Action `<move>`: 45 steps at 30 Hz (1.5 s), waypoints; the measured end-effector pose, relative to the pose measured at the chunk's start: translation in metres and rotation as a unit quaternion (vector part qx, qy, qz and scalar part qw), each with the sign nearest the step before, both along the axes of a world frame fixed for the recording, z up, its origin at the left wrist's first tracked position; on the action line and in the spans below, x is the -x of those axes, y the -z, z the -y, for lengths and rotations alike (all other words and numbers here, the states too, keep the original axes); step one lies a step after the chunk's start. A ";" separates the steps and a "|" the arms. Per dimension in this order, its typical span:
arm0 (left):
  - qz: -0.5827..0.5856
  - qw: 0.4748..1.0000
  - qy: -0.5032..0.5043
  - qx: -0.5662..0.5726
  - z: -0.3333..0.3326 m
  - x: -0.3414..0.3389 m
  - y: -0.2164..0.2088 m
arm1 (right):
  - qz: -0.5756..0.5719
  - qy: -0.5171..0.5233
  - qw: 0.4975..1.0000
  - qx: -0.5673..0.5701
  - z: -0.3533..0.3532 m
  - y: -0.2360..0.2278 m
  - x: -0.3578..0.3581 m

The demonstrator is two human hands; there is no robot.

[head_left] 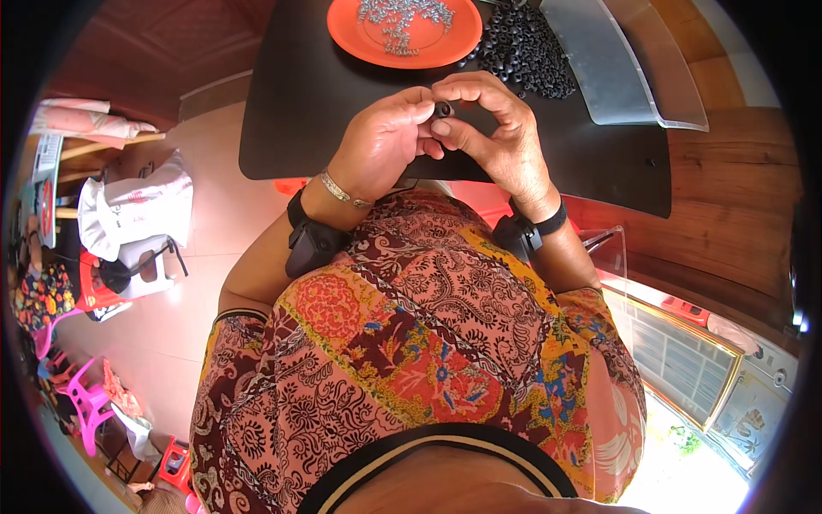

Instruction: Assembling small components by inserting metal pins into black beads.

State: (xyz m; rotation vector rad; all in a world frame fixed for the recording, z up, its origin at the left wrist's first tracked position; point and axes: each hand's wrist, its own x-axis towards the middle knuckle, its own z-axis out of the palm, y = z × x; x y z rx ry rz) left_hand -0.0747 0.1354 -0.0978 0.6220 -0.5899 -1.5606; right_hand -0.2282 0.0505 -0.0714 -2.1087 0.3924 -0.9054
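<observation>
Just above the near edge of the black table (pixel 295 103), my two hands meet around a small black round part (pixel 442 110) with a hole in its end. My left hand (pixel 385 128) pinches it from the left between thumb and fingers. From the other side, the thumb and forefinger of my right hand (pixel 501 128) close on the same part. Beyond the hands lies an orange plate (pixel 347 34) bearing many small silvery metal pieces (pixel 402 21). To its right spreads a heap of small black parts (pixel 527 56), similar in look to the held one.
A translucent plastic bin (pixel 599 64) lies at the table's right, beside the black heap. Wooden panelling (pixel 728 163) borders the right side. On the left floor are a white bag (pixel 137 206) and a pink plastic chair (pixel 86 403). Another person's patterned clothing (pixel 43 300) shows at the far left.
</observation>
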 end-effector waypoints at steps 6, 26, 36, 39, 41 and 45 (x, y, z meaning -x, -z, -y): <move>-0.002 1.000 0.011 -0.004 0.000 -0.002 0.009 | -0.027 0.016 0.999 0.041 0.001 0.001 0.002; -0.023 1.000 0.014 0.007 -0.006 -0.026 0.023 | -0.156 -0.004 0.987 -0.024 0.043 -0.037 -0.031; -0.124 0.992 -0.021 -0.005 -0.006 -0.030 0.031 | -0.320 0.063 0.900 0.290 0.106 -0.013 -0.060; -0.125 0.992 -0.018 -0.004 -0.006 -0.030 0.031 | -0.295 0.073 0.923 0.237 0.109 -0.013 -0.057; -0.124 0.992 -0.021 -0.003 -0.005 -0.030 0.031 | -0.292 0.064 0.926 0.232 0.108 -0.014 -0.057; -0.123 0.992 -0.029 -0.006 -0.005 -0.029 0.029 | -0.292 0.019 0.933 0.209 0.100 -0.013 -0.064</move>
